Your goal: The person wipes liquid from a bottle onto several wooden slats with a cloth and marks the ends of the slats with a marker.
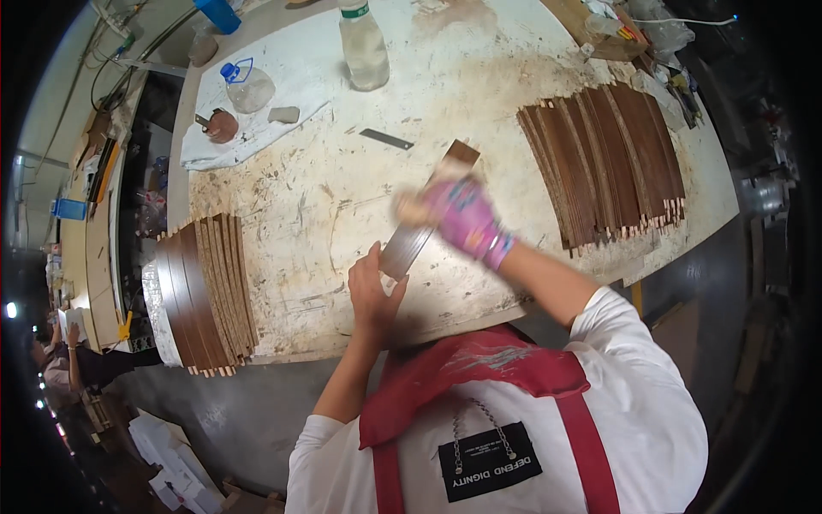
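A narrow dark brown wooden board point(405, 250) lies slanted on the worktable in front of me. My left hand point(374, 295) grips its near end, with thumb and fingers at opposite edges. Over the board's upper part is my right hand point(462, 216), in a pink and purple glove. Motion smears its fingers, so I cannot make out whether they hold anything. The board's far tip point(463, 152) shows beyond the glove. A flat grey metal scraper blade point(386, 139) lies to the left of that tip.
Stacks of brown boards stand at the right point(604, 163) and left point(201, 291) of the stained white worktable point(300, 257). Farther back are a clear bottle point(364, 51), a blue-capped jug point(250, 89), a reddish-brown round lump point(222, 127) and a small grey block point(283, 115) on white cloth.
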`<action>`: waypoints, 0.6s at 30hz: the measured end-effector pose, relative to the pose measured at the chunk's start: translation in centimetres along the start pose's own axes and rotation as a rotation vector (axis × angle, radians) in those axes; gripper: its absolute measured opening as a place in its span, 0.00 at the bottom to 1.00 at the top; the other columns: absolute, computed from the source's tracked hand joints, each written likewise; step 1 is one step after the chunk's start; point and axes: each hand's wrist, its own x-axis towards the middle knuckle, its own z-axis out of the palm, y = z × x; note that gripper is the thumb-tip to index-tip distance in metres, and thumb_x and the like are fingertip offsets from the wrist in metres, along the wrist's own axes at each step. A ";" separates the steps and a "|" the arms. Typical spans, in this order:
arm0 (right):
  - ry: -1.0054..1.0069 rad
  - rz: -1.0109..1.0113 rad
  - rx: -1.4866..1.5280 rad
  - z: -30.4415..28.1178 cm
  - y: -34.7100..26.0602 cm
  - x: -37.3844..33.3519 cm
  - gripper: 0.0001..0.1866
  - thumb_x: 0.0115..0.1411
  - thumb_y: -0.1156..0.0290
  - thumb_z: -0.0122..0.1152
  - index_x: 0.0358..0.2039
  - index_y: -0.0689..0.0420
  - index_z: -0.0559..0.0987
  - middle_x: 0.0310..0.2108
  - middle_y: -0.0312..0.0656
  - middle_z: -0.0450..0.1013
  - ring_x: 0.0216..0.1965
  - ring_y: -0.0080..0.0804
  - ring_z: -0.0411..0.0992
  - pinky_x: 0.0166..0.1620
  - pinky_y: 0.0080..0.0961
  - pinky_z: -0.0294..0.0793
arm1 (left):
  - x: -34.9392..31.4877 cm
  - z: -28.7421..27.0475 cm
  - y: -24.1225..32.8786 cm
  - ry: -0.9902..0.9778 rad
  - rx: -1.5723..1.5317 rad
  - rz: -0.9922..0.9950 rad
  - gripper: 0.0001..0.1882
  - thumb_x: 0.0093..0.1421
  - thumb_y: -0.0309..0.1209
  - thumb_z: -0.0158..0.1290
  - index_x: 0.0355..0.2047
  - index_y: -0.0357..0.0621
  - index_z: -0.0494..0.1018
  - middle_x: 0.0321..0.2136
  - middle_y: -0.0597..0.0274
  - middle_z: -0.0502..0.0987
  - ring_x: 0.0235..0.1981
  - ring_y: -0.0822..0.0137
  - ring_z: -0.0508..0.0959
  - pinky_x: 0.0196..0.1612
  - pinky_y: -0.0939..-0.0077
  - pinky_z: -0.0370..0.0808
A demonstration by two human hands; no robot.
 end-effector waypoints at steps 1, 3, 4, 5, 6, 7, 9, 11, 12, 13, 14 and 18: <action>0.114 0.206 -0.016 -1.0 2.4 0.9 0.09 0.60 0.64 0.53 0.33 0.50 0.81 0.26 0.44 0.75 0.30 0.37 0.75 0.35 0.35 0.76 | 0.0 -0.1 0.0 -0.036 -0.011 -0.033 0.40 0.48 0.27 0.63 0.61 0.36 0.58 0.47 0.49 0.69 0.46 0.50 0.68 0.51 0.60 0.65; 0.359 0.491 0.210 -4.8 6.2 2.5 0.10 0.61 0.62 0.53 0.32 0.52 0.80 0.26 0.44 0.75 0.28 0.37 0.74 0.32 0.37 0.77 | -0.1 -0.2 0.2 -0.046 0.003 -0.030 0.40 0.48 0.29 0.63 0.61 0.37 0.59 0.47 0.48 0.69 0.47 0.49 0.68 0.51 0.58 0.64; 0.381 0.558 0.291 -6.2 6.4 2.8 0.10 0.61 0.63 0.53 0.31 0.52 0.80 0.25 0.44 0.75 0.27 0.37 0.74 0.31 0.37 0.76 | -0.1 -0.2 0.3 -0.039 0.005 -0.015 0.40 0.49 0.29 0.62 0.61 0.37 0.59 0.47 0.48 0.69 0.47 0.48 0.68 0.51 0.57 0.64; 0.374 0.512 0.241 -7.8 5.9 3.0 0.09 0.61 0.63 0.53 0.31 0.52 0.79 0.25 0.45 0.75 0.27 0.37 0.74 0.30 0.38 0.76 | -0.1 -0.2 0.4 -0.028 -0.008 -0.005 0.39 0.50 0.29 0.62 0.61 0.38 0.59 0.48 0.47 0.68 0.48 0.48 0.67 0.51 0.56 0.64; 0.337 0.402 0.025 -8.7 4.4 2.8 0.09 0.60 0.64 0.53 0.29 0.52 0.79 0.25 0.45 0.74 0.26 0.37 0.73 0.30 0.37 0.76 | 0.0 -0.2 0.4 -0.017 -0.016 -0.009 0.39 0.50 0.29 0.62 0.61 0.38 0.59 0.48 0.47 0.68 0.48 0.48 0.67 0.51 0.56 0.63; 0.367 0.301 -0.198 -8.9 2.2 2.3 0.08 0.60 0.65 0.53 0.28 0.52 0.78 0.24 0.45 0.74 0.26 0.37 0.73 0.30 0.37 0.75 | -0.1 -0.1 0.4 -0.015 -0.025 -0.017 0.39 0.49 0.29 0.62 0.61 0.38 0.59 0.48 0.47 0.68 0.48 0.48 0.67 0.51 0.56 0.63; 0.292 -0.135 -0.320 -6.8 -2.8 0.4 0.04 0.56 0.64 0.56 0.27 0.48 0.77 0.22 0.41 0.72 0.27 0.40 0.71 0.35 0.37 0.73 | 0.0 -0.1 0.3 -0.029 -0.050 -0.037 0.40 0.49 0.30 0.62 0.62 0.38 0.59 0.47 0.47 0.68 0.48 0.48 0.67 0.52 0.55 0.63; -0.016 -0.056 -0.222 -4.9 -4.1 0.1 0.11 0.59 0.67 0.52 0.42 0.48 0.78 0.32 0.42 0.75 0.36 0.42 0.75 0.49 0.42 0.70 | 0.1 -0.1 0.2 -0.054 -0.032 -0.045 0.40 0.49 0.29 0.62 0.62 0.38 0.58 0.47 0.48 0.68 0.47 0.48 0.67 0.51 0.56 0.63; 0.006 -0.030 -0.187 -4.2 -3.8 -0.2 0.11 0.60 0.66 0.52 0.42 0.49 0.78 0.32 0.42 0.75 0.37 0.42 0.75 0.48 0.40 0.71 | 0.0 -0.2 0.2 -0.063 -0.022 -0.039 0.40 0.49 0.29 0.62 0.62 0.38 0.58 0.47 0.48 0.68 0.47 0.48 0.67 0.51 0.56 0.63; 0.179 0.147 0.014 -4.2 -2.1 0.3 0.09 0.59 0.64 0.55 0.38 0.50 0.78 0.29 0.43 0.75 0.36 0.41 0.75 0.43 0.39 0.73 | 0.1 -0.1 0.3 -0.049 -0.020 -0.044 0.40 0.49 0.29 0.62 0.62 0.38 0.58 0.47 0.48 0.68 0.47 0.48 0.67 0.51 0.56 0.63; 0.206 0.308 0.107 -4.9 0.0 0.5 0.10 0.59 0.62 0.56 0.38 0.51 0.78 0.29 0.43 0.75 0.35 0.40 0.75 0.39 0.37 0.74 | 0.1 -0.1 0.4 -0.057 -0.012 -0.052 0.40 0.49 0.29 0.62 0.62 0.38 0.58 0.46 0.48 0.68 0.47 0.48 0.67 0.51 0.56 0.63; 0.361 0.492 -0.341 -8.6 4.6 1.8 0.13 0.59 0.63 0.59 0.42 0.55 0.77 0.38 0.44 0.76 0.34 0.34 0.76 0.35 0.30 0.77 | 0.1 -0.3 0.7 -0.015 -0.013 -0.003 0.41 0.48 0.29 0.63 0.62 0.38 0.58 0.45 0.48 0.69 0.46 0.48 0.67 0.51 0.56 0.63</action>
